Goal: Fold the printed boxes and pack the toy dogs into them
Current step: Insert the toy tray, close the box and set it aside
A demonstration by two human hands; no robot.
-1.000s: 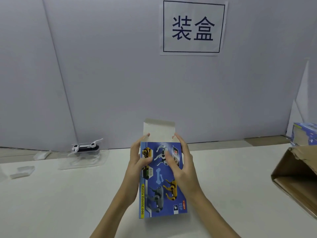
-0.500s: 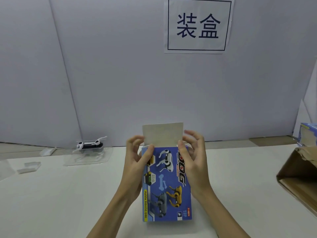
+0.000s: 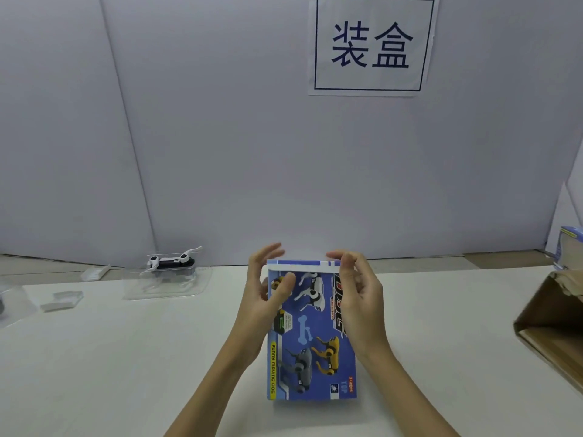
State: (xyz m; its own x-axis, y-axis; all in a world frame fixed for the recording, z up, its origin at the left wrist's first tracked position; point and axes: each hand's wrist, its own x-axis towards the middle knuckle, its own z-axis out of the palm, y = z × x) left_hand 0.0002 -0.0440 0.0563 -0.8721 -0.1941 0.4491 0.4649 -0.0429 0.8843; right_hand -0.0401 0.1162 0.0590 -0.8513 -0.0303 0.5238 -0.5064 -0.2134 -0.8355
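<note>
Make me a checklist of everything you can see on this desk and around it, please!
Surface: white table.
Job's things: blue printed cardboard box lies flat, far flap folded over; white-and-black toy dog sits in a clear plastic tray at far left.
Clutter: small clear plastic pieces at left.
Hands: left hand and right hand at the box's far end.
Cables: nothing seen.
Surroundings: grey partition wall with a paper sign; brown carton at right.
</note>
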